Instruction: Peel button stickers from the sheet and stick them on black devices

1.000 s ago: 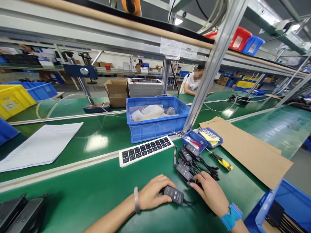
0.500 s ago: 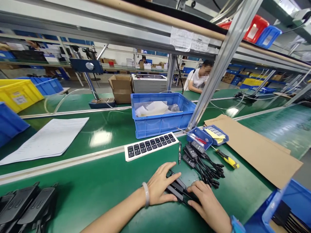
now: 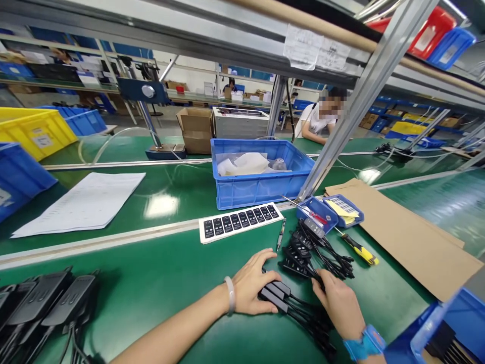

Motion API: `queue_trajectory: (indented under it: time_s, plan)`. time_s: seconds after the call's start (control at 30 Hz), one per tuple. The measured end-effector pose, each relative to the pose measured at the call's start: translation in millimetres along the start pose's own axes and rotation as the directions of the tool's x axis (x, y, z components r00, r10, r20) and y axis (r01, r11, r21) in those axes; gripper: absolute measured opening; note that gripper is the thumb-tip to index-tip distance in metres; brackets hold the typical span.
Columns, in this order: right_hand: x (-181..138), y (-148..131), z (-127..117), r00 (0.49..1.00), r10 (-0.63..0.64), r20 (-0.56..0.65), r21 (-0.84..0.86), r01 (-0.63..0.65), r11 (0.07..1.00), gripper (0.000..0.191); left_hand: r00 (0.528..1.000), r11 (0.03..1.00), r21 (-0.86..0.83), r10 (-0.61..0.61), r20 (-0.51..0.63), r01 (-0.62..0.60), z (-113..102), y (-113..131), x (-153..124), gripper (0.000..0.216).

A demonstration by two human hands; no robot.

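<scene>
My left hand (image 3: 253, 282) lies curled round the left end of a small stack of black corded modules (image 3: 276, 294) on the green belt, thumb on top. Their cables (image 3: 310, 323) trail to the right under my right wrist. My right hand (image 3: 340, 303), with a blue watch on the wrist, reaches to the near edge of a pile of the same black modules (image 3: 305, 250), its fingers closed on one of them. A white sheet of black labels (image 3: 240, 221) lies just beyond, with a thin pen-like tool (image 3: 280, 233) beside it.
A yellow-handled screwdriver (image 3: 360, 249), two small blue trays (image 3: 346, 208), a blue bin (image 3: 261, 187) and brown cardboard (image 3: 409, 237) lie ahead and right. Larger black devices (image 3: 45, 308) sit at the near left, paper sheets (image 3: 83, 202) beyond. A co-worker (image 3: 322, 121) sits across.
My right hand left the stack and moved forward to the pile of modules. My left hand stayed on the stack, which now holds more modules than a second ago.
</scene>
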State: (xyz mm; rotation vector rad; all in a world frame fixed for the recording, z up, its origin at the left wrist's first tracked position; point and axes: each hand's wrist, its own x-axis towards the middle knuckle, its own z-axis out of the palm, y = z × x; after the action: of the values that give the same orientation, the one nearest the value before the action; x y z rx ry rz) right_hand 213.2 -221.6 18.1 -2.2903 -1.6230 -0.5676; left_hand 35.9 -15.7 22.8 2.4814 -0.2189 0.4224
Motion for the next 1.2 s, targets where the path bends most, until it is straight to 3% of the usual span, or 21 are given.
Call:
queue_trajectory:
  time_s: [0.17,0.3,0.43,0.53,0.6,0.7,0.77,0.9,1.07,1.2]
  plan:
    - [-10,-4,-24,0.989,-0.149,-0.007,0.194,0.147,0.97,0.019,1.0,1.0,-0.01,0.025,0.0,-0.025,2,-3,0,0.058]
    - [2,-6,-25,0.975,-0.202,-0.094,0.225,0.219,0.949,0.025,0.998,0.999,-0.004,0.054,-0.007,-0.054,5,-4,0,0.06]
    - [6,-7,-16,0.966,-0.25,-0.066,0.366,0.257,0.895,0.026,0.999,1.0,-0.009,0.022,0.035,-0.022,6,-6,0,0.094]
    - [7,-8,-17,0.967,-0.205,0.154,0.552,0.088,0.829,0.02,0.996,1.0,0.028,0.011,0.086,-0.013,7,-7,1,0.111]
    - [10,-10,-20,0.935,-0.142,0.326,0.626,-0.101,0.773,0.037,0.997,0.999,0.035,0.028,0.078,-0.031,8,-7,1,0.109]
    - [16,-15,-22,0.879,0.008,0.478,0.631,-0.35,0.692,0.042,0.996,0.995,0.063,0.083,0.013,-0.083,9,-6,1,0.104]
    - [21,-18,-21,0.839,0.077,0.539,0.6,-0.447,0.664,0.041,0.993,0.989,0.098,0.115,-0.036,-0.111,9,-5,0,0.101]
    - [31,-17,-21,0.778,0.06,0.625,0.549,-0.493,0.675,0.052,0.989,0.98,0.156,0.134,-0.066,-0.123,10,-2,-1,0.096]
    - [39,-15,-31,0.795,0.054,0.605,0.506,-0.436,0.745,0.048,0.978,0.956,0.221,0.204,-0.034,-0.192,14,-2,-3,0.088]
    - [41,-22,-33,0.764,0.001,0.645,0.476,-0.402,0.782,0.036,0.976,0.961,0.192,0.212,-0.044,-0.2,14,-2,-3,0.084]
